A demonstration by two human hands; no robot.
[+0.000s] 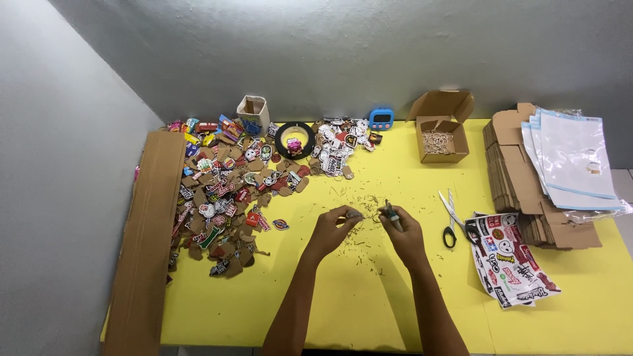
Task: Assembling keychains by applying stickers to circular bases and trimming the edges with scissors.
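Left of the scissors [451,217] on the yellow table [369,290], the left hand [333,227] pinches a small cardboard cutout [355,214], too small to make out, in a nearly shut grip. Just right of it, closer to the scissors, the right hand [403,231] wraps a slim dark tool [391,213], its tip blurred beside the cutout.

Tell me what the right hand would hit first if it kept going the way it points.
The right hand points up and left, toward the left hand. It would probably first meet the small piece pinched there. Depth is hard to judge, but both seem level.
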